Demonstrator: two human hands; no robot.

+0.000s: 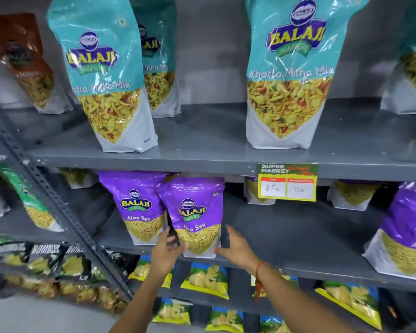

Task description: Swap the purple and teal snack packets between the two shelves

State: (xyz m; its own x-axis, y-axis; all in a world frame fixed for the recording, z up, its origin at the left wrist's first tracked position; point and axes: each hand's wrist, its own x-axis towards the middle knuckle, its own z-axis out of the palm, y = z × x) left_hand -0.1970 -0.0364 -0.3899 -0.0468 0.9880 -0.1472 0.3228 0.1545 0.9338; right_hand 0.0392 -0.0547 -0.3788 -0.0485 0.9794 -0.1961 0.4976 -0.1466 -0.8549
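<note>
Right now both hands are at one purple Aloo Sev packet (195, 212) standing at the front edge of the middle shelf (298, 236), at about 6 o'clock in the view. The left hand (167, 248) has its fingers spread against the packet's lower left side, and the right hand (235, 246) is open with the palm facing the packet's lower right edge, its thumb at the bottom corner. Neither hand looks closed on the packet; they bracket it, fingers apart. A second purple Aloo Sev packet (137, 205) stands just behind it toward 9 o'clock, their sides overlapping, and a third (408, 231) sits well apart at 3 o'clock.

On the upper shelf (202, 140), two teal Khatta Mitha Mix packets stand upright: one (106, 75) at 11 o'clock, another (288, 75) at 1 o'clock, with bare shelf between them. A price tag (287, 182) hangs from that shelf's front lip.

Judging by this, the step in hand is either taking hold of or setting down the purple packet; I cannot tell which. If it is a pick-up, the next move calls for both palms to press in evenly on the soft sides, then lift the packet clear of its neighbour and of the shelf lip above.
</note>
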